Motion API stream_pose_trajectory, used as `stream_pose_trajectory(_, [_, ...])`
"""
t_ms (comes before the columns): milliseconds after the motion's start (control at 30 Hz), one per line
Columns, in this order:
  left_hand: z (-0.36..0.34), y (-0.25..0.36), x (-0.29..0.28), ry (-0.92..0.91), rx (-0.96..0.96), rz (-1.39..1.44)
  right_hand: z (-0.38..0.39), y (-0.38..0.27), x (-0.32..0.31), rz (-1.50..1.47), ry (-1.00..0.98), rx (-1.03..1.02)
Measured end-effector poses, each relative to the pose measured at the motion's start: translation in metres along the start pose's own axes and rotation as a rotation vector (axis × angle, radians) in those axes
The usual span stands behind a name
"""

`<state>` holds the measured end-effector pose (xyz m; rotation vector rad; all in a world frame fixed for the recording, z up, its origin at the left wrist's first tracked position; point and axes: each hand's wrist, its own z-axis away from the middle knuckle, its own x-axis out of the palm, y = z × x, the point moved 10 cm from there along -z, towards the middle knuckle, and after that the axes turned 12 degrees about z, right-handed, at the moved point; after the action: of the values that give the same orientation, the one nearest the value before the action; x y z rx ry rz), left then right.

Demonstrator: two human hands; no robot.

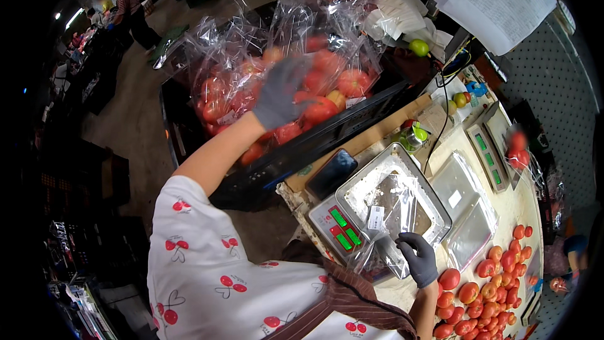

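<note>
Over the black crate [327, 135] at the far left of the bench [522, 208], the left hand [280, 94], in a grey glove, is spread with fingers apart on the bagged tomatoes [327, 85] piled there in clear plastic; whether it grips a bag or only rests on it cannot be told. Nearer the body, the right hand [418, 258], also gloved, has its fingers closed on the edge of an empty clear bag [390, 214] that lies across the metal tray of the scale [377, 198]. The scale's green display faces the person. A dark phone [331, 173] lies just beside the tray. Loose tomatoes [491, 289] are heaped on the bench to the right of the right hand, and a second scale [487, 151] stands farther back.
</note>
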<state>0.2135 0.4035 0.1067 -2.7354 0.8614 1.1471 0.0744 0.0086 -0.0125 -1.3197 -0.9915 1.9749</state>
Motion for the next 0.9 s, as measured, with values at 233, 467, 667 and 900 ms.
stream_pose_trajectory(233, [0.05,-0.065,0.146,-0.317,-0.684,0.627,0.001,0.005,0.004,0.01,-0.009,0.013])
stream_pose_trajectory(467, [0.056,-0.141,0.107,0.074,-1.054,0.814,0.005,0.015,-0.001,-0.037,0.018,0.018])
stream_pose_trajectory(667, [0.009,-0.104,0.035,-0.395,-0.686,0.685,0.002,0.017,0.003,-0.079,0.015,-0.016])
stream_pose_trajectory(900, [0.15,-0.132,-0.025,-1.242,-0.691,-0.353,0.01,0.02,0.006,-0.089,0.012,-0.029])
